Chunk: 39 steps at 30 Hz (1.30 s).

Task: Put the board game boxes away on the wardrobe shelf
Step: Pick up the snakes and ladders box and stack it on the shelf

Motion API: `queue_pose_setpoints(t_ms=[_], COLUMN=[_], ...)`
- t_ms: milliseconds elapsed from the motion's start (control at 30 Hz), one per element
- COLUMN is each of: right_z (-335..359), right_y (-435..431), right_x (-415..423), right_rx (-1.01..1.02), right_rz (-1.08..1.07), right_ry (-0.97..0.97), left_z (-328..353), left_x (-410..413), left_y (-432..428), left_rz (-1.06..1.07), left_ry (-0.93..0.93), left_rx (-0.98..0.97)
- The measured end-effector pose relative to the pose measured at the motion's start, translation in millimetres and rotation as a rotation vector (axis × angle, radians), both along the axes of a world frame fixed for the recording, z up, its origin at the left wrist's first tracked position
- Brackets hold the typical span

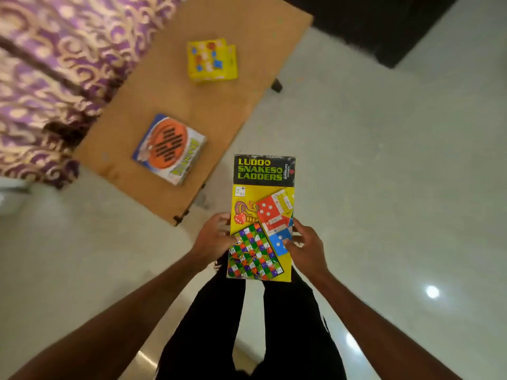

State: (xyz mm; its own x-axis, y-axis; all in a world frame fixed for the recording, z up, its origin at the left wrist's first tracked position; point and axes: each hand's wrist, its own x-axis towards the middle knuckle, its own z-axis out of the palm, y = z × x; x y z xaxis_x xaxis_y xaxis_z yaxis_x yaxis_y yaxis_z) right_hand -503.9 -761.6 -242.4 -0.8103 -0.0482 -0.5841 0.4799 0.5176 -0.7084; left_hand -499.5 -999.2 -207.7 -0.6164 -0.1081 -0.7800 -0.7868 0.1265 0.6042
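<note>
The left grip (212, 239) clasps the left edge of the Ludo box (263, 204), fingers curled round it. The right grip (307, 249) clasps the right edge, thumb on the printed lid. The box is held flat in the air above the pale floor (384, 187), title end far, just right of the tabletop (219, 111). On that lie an orange-and-blue box (170, 148), near, and a yellow box (211, 60), farther off. Purple patterned fabric (55, 64) lies to the left.

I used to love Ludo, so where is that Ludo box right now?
In the head view the Ludo box is at centre, held between the person's left hand and right hand over the floor, just right of the wooden table.
</note>
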Motion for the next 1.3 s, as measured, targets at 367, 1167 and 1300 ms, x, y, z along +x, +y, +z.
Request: queue_pose_setpoints(t_ms=[367, 1167, 1300], right_z=[143.1, 184.9, 187.4], right_y=[-162.9, -759.8, -866.8], right_x=[60.3, 385.2, 471.2], right_rx=[0.052, -0.226, -0.331], right_rz=[0.643, 1.704, 1.926], right_ry=[0.202, 0.375, 0.365], left_z=[127.8, 160.8, 163.7], left_x=[221.8, 614.2, 685.7], left_y=[-109.5, -469.7, -525.2], left_rz=[0.548, 1.606, 1.771], left_ry=[0.254, 0.284, 0.248], left_rx=[0.065, -0.546, -0.625])
